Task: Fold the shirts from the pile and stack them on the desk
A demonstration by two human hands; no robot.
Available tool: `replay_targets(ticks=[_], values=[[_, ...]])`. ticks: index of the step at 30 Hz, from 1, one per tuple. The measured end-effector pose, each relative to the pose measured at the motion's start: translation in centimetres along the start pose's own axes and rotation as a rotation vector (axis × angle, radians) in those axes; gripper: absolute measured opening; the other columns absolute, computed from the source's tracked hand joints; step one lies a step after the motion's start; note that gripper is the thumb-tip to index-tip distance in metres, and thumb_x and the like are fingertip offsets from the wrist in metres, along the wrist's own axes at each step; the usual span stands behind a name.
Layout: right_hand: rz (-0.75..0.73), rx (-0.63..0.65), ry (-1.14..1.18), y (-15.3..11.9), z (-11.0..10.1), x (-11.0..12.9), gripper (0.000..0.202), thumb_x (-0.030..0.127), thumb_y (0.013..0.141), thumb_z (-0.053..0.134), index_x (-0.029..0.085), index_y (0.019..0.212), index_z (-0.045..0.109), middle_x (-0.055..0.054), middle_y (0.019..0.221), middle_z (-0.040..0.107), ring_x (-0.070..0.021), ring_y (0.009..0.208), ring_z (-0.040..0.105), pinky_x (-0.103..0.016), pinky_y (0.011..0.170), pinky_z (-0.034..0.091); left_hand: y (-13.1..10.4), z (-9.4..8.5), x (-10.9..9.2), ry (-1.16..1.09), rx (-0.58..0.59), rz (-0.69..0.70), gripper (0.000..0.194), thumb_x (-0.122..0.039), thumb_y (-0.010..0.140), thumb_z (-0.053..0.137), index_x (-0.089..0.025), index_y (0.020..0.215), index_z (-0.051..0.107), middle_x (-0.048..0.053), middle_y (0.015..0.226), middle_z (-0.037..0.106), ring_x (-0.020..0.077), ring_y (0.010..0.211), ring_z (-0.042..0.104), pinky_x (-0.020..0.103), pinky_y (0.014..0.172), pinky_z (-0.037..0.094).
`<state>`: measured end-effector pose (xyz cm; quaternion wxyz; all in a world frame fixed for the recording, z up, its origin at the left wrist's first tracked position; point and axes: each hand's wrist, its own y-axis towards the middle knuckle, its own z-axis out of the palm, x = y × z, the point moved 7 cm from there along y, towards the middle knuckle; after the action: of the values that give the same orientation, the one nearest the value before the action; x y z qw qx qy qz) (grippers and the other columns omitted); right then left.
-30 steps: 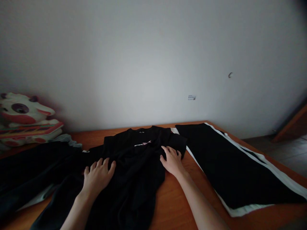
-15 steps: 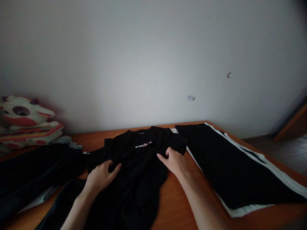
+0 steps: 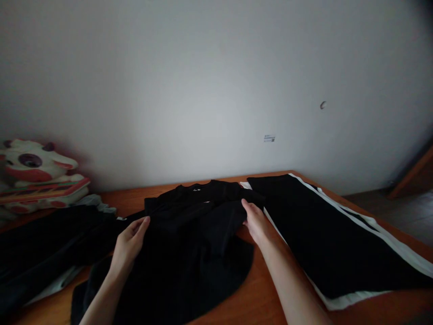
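A black T-shirt [image 3: 189, 253] lies with its neckline toward the wall, its body lifted and stretched between my hands. My left hand [image 3: 129, 239] pinches the shirt's left side, thumb against fingers. On the other side, my right hand [image 3: 256, 221] grips the cloth's edge near the right sleeve, thumb on top. A raised fold covers most of the chest print. The lower part of the shirt drapes loosely over the wooden table [image 3: 260, 280].
Black trousers with white side stripes [image 3: 324, 239] lie at the right. Dark clothes [image 3: 50, 243] are heaped at the left, below a cow-shaped toy keyboard [image 3: 43, 176]. A pale wall [image 3: 209, 90] rises behind the table.
Both hands have closed on the shirt and moved farther apart. The cloth between them has been raised and spread, and its lower edge has swung right. The print is now mostly hidden.
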<state>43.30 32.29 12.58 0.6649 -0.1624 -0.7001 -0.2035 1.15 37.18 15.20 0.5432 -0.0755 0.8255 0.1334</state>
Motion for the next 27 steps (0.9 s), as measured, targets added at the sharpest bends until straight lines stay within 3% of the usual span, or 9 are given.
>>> replay_targets(ticks=[2,4,10,14,16,18,21,24,27], values=[[-0.019,-0.087,0.047,0.4,-1.0,0.2,0.045,0.068,0.084,0.052,0.025,0.092,0.063,-0.005,0.088,0.071,-0.0224,0.082,0.068,-0.029,0.064,0.051,0.1,0.0,0.0,-0.021,-0.006,0.021,0.064,-0.074,0.068,0.060,-0.021,0.101,0.070,0.009,0.096,0.078,0.0300,0.101,0.072,0.036,0.086,0.057],[-0.063,-0.056,-0.040,0.2,-0.9,0.6,0.047,0.068,0.082,0.057,0.025,0.099,0.067,-0.008,0.100,0.073,-0.0256,0.094,0.069,-0.033,0.077,0.053,-0.5,0.5,-0.6,0.122,0.035,0.039,0.061,-0.075,0.069,0.057,-0.022,0.098,0.067,0.010,0.098,0.077,0.0318,0.102,0.072,0.040,0.090,0.055],[-0.323,0.079,-0.655,-1.8,1.8,0.8,0.032,0.048,0.080,0.071,0.020,0.093,0.075,-0.016,0.103,0.072,-0.0335,0.103,0.067,-0.041,0.092,0.049,-3.4,1.9,-3.8,0.731,0.129,0.141,0.073,-0.083,0.072,0.048,-0.020,0.106,0.060,0.019,0.103,0.075,0.0427,0.102,0.070,0.051,0.086,0.052],[-0.328,0.004,-0.481,-1.4,1.3,1.3,0.035,0.053,0.088,0.061,0.022,0.086,0.075,-0.014,0.099,0.074,-0.0322,0.102,0.068,-0.039,0.092,0.050,-3.1,1.2,-3.1,0.820,0.160,0.020,0.078,-0.088,0.066,0.050,-0.018,0.098,0.065,0.019,0.085,0.074,0.0492,0.094,0.070,0.058,0.084,0.051],[-0.193,-0.001,-0.233,-0.8,0.4,1.1,0.040,0.062,0.086,0.060,0.024,0.084,0.074,-0.012,0.093,0.076,-0.0328,0.103,0.069,-0.040,0.091,0.052,-2.8,1.1,-2.3,0.619,0.286,-0.057,0.065,-0.083,0.064,0.056,-0.021,0.080,0.066,0.015,0.075,0.073,0.0470,0.089,0.071,0.057,0.084,0.052],[0.022,0.032,0.052,-0.4,-0.1,0.4,0.044,0.067,0.084,0.061,0.026,0.085,0.075,-0.009,0.088,0.077,-0.0331,0.103,0.070,-0.042,0.089,0.055,-3.0,1.5,-1.7,0.209,0.455,-0.194,0.051,-0.074,0.064,0.066,-0.023,0.072,0.066,0.011,0.071,0.072,0.0397,0.083,0.073,0.051,0.080,0.056],[0.226,0.138,0.454,-0.7,0.0,0.5,0.050,0.071,0.083,0.060,0.025,0.093,0.076,-0.009,0.091,0.078,-0.0330,0.107,0.070,-0.046,0.091,0.056,-3.5,1.1,-1.8,-0.401,0.484,-0.422,0.036,-0.059,0.066,0.072,-0.025,0.076,0.068,0.007,0.075,0.075,0.0317,0.082,0.074,0.042,0.073,0.060],[0.169,0.197,0.723,-1.0,-0.2,2.2,0.053,0.072,0.082,0.059,0.025,0.101,0.075,-0.008,0.103,0.078,-0.0331,0.118,0.066,-0.049,0.098,0.054,-3.3,0.3,-2.7,-0.717,0.374,-0.379,0.025,-0.050,0.066,0.066,-0.027,0.075,0.068,0.006,0.085,0.078,0.0334,0.097,0.074,0.044,0.081,0.062],[0.056,0.144,0.761,-1.1,-0.4,3.0,0.058,0.065,0.076,0.069,0.028,0.122,0.068,-0.005,0.123,0.073,-0.0314,0.131,0.057,-0.048,0.109,0.046,-3.2,0.6,-2.8,-0.748,0.362,-0.280,0.033,-0.042,0.062,0.066,-0.027,0.091,0.072,0.005,0.103,0.079,0.0353,0.122,0.064,0.047,0.107,0.051]])
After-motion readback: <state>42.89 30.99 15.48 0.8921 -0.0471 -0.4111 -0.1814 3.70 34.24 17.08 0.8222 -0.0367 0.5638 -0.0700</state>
